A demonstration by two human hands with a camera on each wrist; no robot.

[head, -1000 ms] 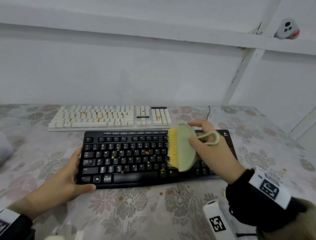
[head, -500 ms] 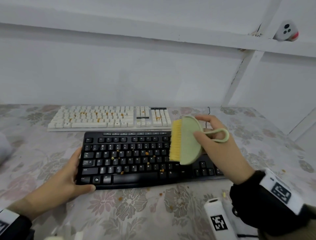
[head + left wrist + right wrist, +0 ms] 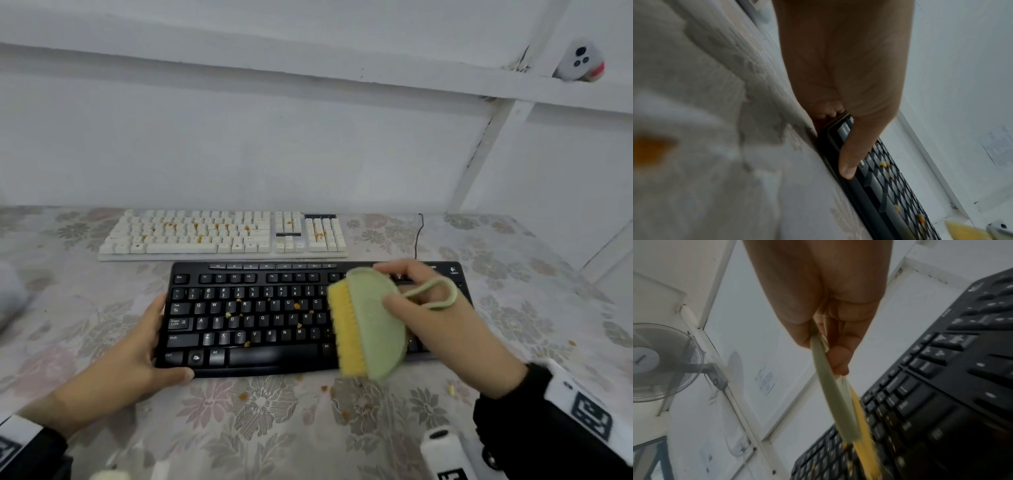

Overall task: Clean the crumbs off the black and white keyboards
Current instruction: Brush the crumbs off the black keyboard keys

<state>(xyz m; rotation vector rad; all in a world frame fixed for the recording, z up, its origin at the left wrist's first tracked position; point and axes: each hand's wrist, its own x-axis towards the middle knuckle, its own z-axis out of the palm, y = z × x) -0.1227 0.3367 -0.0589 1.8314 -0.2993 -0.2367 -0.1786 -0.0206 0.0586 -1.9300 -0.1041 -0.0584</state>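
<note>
My right hand gripped the green brush, thumb on its flat back and fingers curled round the far side, its loop handle sticking out past my knuckles. The yellow bristles faced left and met the right part of the black keyboard, just left of the number pad. My left hand held that keyboard's near left corner, thumb pressed along the front edge and the fingers curled at the left end. Orange crumbs lay scattered among the letter keys, and more sat on the flowered cloth of the bench just in front of the keyboard. The white keyboard lay just behind the black one, parallel to it, with crumbs on its keys too. A wall fan showed in the right wrist view.
</note>
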